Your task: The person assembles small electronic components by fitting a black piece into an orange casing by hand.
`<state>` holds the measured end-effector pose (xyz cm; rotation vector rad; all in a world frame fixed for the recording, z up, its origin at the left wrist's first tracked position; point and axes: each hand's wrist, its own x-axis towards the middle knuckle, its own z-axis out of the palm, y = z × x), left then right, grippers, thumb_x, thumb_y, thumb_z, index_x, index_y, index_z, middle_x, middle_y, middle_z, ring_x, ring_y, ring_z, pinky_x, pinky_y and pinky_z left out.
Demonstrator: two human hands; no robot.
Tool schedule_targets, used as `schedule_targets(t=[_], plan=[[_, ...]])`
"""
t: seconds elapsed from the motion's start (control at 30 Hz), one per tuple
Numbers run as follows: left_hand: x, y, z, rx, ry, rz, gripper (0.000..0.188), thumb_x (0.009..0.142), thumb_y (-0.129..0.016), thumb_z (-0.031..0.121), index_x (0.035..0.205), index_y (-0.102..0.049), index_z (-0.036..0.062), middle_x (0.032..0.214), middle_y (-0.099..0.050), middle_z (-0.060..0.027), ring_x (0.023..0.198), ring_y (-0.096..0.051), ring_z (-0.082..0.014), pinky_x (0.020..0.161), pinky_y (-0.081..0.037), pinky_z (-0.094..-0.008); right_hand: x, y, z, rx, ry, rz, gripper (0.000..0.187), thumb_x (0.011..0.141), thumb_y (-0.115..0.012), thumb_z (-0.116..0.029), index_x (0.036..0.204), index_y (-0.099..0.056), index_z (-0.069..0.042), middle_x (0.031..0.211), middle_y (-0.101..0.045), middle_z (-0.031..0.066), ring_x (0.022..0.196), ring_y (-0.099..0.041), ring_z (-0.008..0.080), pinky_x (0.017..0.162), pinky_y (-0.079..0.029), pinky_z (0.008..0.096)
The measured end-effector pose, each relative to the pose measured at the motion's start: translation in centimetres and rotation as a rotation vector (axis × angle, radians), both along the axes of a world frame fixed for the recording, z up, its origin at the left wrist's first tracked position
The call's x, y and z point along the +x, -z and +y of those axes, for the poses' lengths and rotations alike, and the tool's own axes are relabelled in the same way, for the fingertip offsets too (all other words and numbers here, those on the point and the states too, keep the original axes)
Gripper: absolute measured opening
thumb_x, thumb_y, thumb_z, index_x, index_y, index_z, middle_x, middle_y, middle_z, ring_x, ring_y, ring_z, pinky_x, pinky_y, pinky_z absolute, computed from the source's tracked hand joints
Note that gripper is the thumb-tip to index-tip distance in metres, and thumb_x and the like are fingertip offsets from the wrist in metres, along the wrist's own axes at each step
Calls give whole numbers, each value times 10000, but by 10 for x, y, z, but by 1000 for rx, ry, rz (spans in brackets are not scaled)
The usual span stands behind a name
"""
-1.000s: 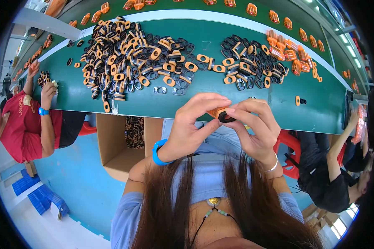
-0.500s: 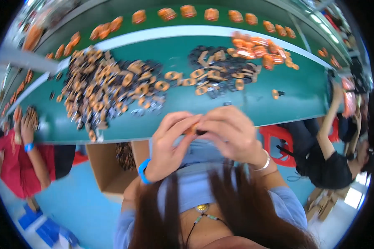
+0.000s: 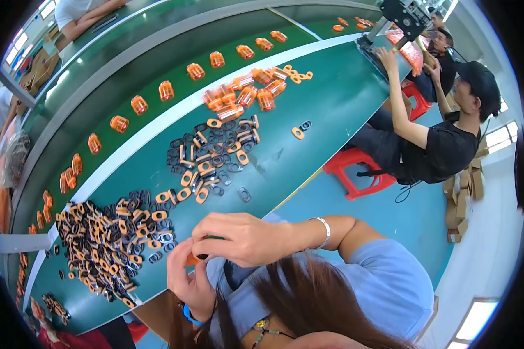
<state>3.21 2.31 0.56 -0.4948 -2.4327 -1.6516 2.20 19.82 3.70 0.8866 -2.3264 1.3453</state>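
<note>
Close to my body, at the table's near edge, both hands meet around a small orange piece (image 3: 192,259) with a black part showing beside it. My left hand (image 3: 187,285), below a blue wristband, has its fingers closed on the piece from the left. My right hand (image 3: 236,235), with a silver bracelet on the wrist, bends over it and pinches it from above. Fingers cover most of the piece, so its full shape is hidden. Beyond my left hand lies a large heap of black and orange oval rings (image 3: 108,244).
A second pile of oval rings (image 3: 212,151) lies farther along the green table (image 3: 308,168). Behind it sit orange transparent bottle-shaped items (image 3: 247,96); more line the belt (image 3: 177,78). A co-worker in black (image 3: 442,139) sits at right by a red stool (image 3: 355,168).
My view has swung to the right, so the table now runs diagonally and the co-worker at right shows more fully. Both hands still hold the orange piece together.
</note>
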Motion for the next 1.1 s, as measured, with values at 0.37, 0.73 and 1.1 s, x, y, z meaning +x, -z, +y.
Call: schedule_targets(t=[0.37, 0.73, 1.1], plan=[[-7, 2, -7, -91, -2, 17, 305, 718, -624, -65, 1021, -594, -60, 967, -622, -190, 882, -606, -326, 779, -481, -364, -15, 14, -6, -99, -23, -35, 259, 693, -684, 12, 932, -583, 4, 933, -550, 108, 826, -578, 258, 646, -501, 326], [-3, 27, -35, -145, 67, -181, 262, 737, -684, 34, 977, -611, -41, 875, -617, -165, 785, -594, -296, 711, -469, -340, -17, 51, -24, -135, -130, -247, 261, 680, -630, 46, 917, -537, -12, 906, -521, 106, 853, -547, 296, 690, -469, 382], [-10, 36, -27, -40, -57, -142, 286, 741, -694, 48, 995, -598, -45, 873, -605, -165, 797, -571, -304, 751, -448, -357, -39, 43, -16, -190, -171, -338, 219, 711, -659, -47, 904, -560, -19, 841, -543, 104, 827, -563, 288, 675, -461, 386]])
